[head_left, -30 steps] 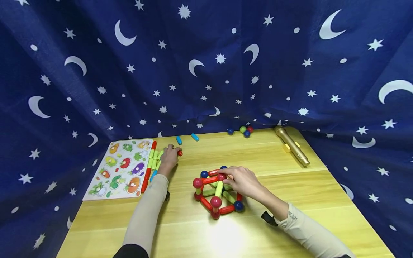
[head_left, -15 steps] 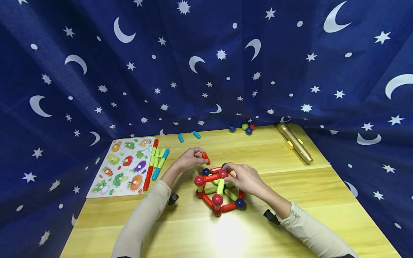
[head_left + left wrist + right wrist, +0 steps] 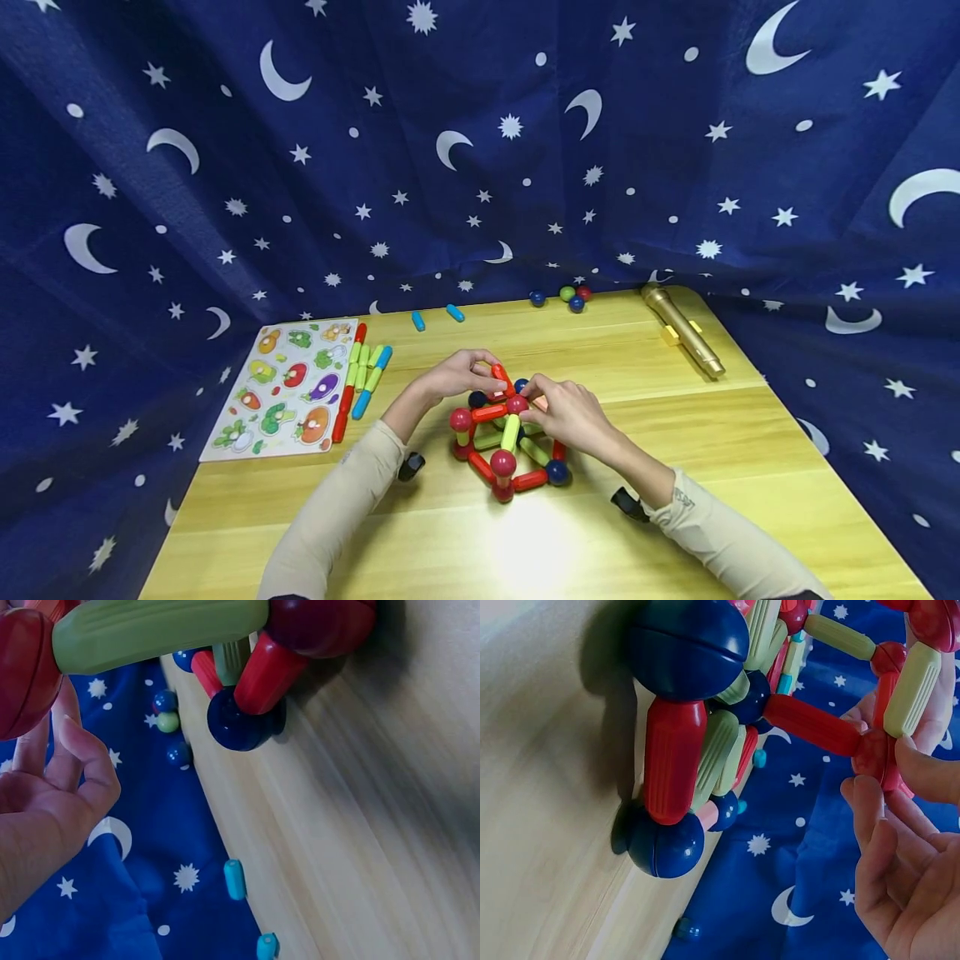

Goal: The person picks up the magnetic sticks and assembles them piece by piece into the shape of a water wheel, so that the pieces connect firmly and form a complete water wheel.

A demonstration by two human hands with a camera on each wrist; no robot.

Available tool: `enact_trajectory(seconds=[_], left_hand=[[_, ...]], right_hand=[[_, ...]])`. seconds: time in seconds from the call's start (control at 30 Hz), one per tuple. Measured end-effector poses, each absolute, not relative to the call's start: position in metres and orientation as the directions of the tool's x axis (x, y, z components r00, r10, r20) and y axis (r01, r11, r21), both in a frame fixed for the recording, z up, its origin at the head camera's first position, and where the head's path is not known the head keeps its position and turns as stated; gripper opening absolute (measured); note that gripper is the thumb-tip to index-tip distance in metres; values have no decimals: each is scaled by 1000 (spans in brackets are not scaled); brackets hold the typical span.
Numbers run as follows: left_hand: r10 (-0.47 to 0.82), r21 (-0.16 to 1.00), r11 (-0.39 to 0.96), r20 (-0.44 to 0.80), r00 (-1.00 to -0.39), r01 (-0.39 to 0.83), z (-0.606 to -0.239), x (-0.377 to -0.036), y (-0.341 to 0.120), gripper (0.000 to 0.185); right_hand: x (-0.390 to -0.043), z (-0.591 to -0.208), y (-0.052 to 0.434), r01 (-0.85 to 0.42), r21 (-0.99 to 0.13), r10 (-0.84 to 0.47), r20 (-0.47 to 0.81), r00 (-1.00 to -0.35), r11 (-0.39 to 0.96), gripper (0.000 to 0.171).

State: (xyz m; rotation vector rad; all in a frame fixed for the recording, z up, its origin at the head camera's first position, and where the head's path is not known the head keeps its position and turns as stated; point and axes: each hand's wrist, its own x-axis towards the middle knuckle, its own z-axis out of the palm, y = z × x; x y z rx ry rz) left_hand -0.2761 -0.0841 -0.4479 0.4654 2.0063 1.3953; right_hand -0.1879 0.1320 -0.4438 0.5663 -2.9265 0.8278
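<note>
A magnetic rod-and-ball frame (image 3: 511,434) of red and green rods with red and blue balls stands mid-table. Over its far side, my left hand (image 3: 454,377) pinches a loose red magnetic rod (image 3: 502,378), tilted, its lower end close to the top red ball (image 3: 517,404); contact is unclear. That ball is held by my right hand (image 3: 567,412); in the right wrist view thumb and fingertips grip the red ball (image 3: 871,754), where rods meet. The left wrist view shows part of my left hand (image 3: 56,795) behind a green rod (image 3: 157,631); the loose rod is mostly hidden there.
A vegetable puzzle board (image 3: 281,387) lies at the left, with red rods (image 3: 342,417) and green and blue rods beside it. Two blue rods (image 3: 418,321) and several balls (image 3: 567,294) lie along the back edge. A gold microphone (image 3: 682,329) rests at back right.
My left hand has come from the rods beside the board, moving right to the frame with the red magnetic rod. The right hand stays at the top red ball.
</note>
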Motion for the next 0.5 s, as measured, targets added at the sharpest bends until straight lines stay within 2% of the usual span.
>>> enact_trajectory(seconds=[0.17,0.3,0.4,0.5], left_hand=[[603,925,376,-289,-743,-54,-453,-275,-90,43],[538,923,384,-248,-806,-28,-465,-274,-115,42],[404,886,461,-173,-899,37,-480,-272,-150,33],[195,741,668,-84,-977,69,-493,-265,-190,24]], right_hand=[[-189,-443,133,-363,-500,-342,137,-930,787,26],[-191,-443,134,-365,-502,-340,144,-929,784,26],[-191,-444,133,-358,-513,-336,139,-931,780,26],[-192,-446,131,-355,-521,-342,125,-931,776,26]])
